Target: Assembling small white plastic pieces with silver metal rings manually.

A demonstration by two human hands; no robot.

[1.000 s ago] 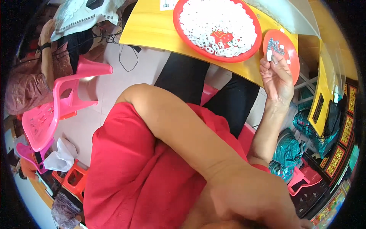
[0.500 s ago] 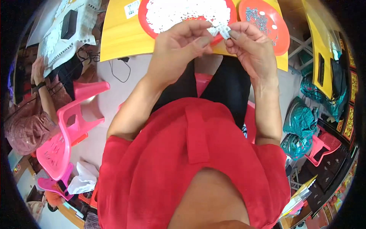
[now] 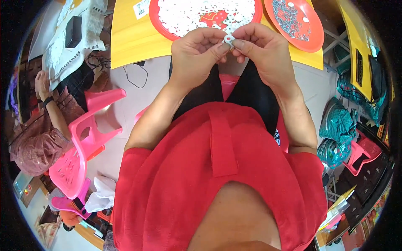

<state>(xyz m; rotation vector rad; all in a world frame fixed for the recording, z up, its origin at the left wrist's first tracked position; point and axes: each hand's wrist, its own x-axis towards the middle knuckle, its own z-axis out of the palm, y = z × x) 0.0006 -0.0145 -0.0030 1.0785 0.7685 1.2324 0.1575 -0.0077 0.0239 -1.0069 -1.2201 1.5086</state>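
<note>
Starting at the far left, we are seeing another person in a patterned top (image 3: 35, 142) sitting beside a pink plastic chair (image 3: 81, 142). Above them a black box (image 3: 73, 31) is lying on a white cloth.

Moving toward the middle, we are looking down our own red shirt (image 3: 217, 167) at both forearms, which are reaching up to the edge of a yellow table (image 3: 130, 37). Our left hand (image 3: 197, 52) is curling closed, its thumb and forefinger pinching one side of a small white ring (image 3: 228, 39). Our right hand (image 3: 266, 50) is meeting it from the other side, fingers likewise closed, fingertips pressing on the same ring. The ring is sitting between the two sets of fingertips, held just in front of the table edge and above our lap.

Directly behind the hands, a red tray (image 3: 161, 23) is holding a heap of similar white rings. To its right a smaller orange-red plate (image 3: 312, 39) is carrying thin grey metal pieces, too small for us to identify.

We are judging that the step in hand is fitting or adjusting something on this one ring; whether a metal piece is already in it, we cannot tell. The next move is probably calling for a steady pinch from one hand while the other works at the ring.

At the far right, teal bags (image 3: 341, 125) are lying on the floor.
</note>
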